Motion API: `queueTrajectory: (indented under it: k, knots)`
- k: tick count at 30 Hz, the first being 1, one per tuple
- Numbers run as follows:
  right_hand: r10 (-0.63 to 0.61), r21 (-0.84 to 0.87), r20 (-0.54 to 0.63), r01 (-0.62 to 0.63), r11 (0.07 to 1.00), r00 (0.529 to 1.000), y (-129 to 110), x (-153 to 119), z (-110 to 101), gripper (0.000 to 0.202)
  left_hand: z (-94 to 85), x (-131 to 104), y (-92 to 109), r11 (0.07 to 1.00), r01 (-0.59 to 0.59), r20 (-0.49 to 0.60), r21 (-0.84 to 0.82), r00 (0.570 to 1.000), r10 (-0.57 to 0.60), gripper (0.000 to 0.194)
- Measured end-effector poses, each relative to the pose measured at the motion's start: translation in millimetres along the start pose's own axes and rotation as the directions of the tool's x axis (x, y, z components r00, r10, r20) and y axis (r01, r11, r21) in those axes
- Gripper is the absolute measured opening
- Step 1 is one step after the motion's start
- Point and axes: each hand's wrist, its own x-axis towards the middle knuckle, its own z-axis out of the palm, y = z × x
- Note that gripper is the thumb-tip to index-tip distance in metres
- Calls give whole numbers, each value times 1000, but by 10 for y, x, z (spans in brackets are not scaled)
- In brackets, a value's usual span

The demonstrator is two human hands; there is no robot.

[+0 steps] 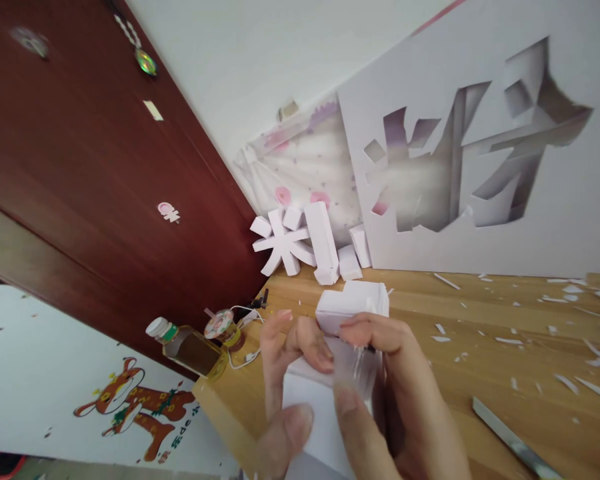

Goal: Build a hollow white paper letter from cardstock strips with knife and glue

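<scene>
1. White paper block [307, 397] is held over the wooden table [245, 410], toward its left edge, squarely between both hands; its long axis runs away from the person, toward the far edge.
2. Left hand [274, 373] pinches its left side, thumb against bent finger.
3. Right hand [423, 407] pinches its right side, nearer the glossy clear strip [364, 370]; whether it grips that, I cannot tell.

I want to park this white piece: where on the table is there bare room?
Best patch: the near-left corner of the table, between the bottle and the left hand. A narrower gap looks bare between the right hand and the metal strip. Crowded: the right side, littered with paper scraps, and back left, where white pieces stand.
</scene>
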Motion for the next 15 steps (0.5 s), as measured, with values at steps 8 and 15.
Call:
queueTrajectory:
  k: [8, 15]
  knots:
    - [253, 143, 42, -256, 956, 967, -188, 317, -351, 16, 37, 63, 299, 958, 287, 128, 1, 950, -285, 57]
    - [240, 200, -284, -188, 962, 928, -272, 534, -621, 28, -35, 32, 116, 986, 164, 93, -13, 982, -162, 63]
